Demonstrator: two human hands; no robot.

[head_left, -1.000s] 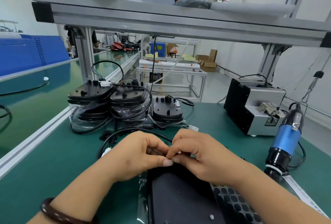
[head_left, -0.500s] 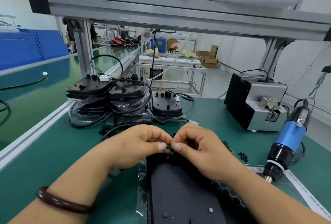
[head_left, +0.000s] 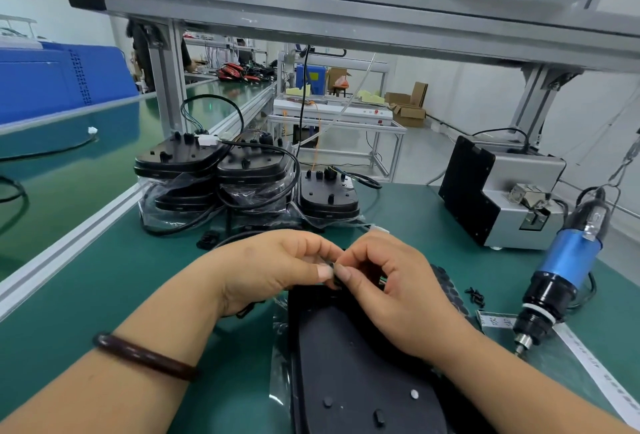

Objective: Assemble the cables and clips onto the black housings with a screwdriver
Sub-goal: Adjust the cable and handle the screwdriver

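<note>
Head view: left hand point(head_left: 277, 267) and right hand point(head_left: 398, 288) meet fingertip to fingertip, both pinching a small black clip point(head_left: 332, 265) (detail hidden) at the far end of the black housing point(head_left: 356, 364).
Housing axis: runs away from the person, lying on a clear bag point(head_left: 280, 347).
Electric screwdriver point(head_left: 564, 267): hangs unheld at right, nearer the right hand.
Bagged stacks point(head_left: 194, 191): finished housings with cables, behind the hands.

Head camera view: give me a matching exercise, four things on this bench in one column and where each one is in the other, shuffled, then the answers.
Things:
1. blue screwdriver
2. bracelet
3. loose black screws
4. small black part

Places:
A. on the left wrist
B. pinched between the left hand and right hand
C. tip down at the right, unheld
D. on the green mat, just left of the screwdriver

Pairs: 1-C, 2-A, 3-D, 4-B.
</note>
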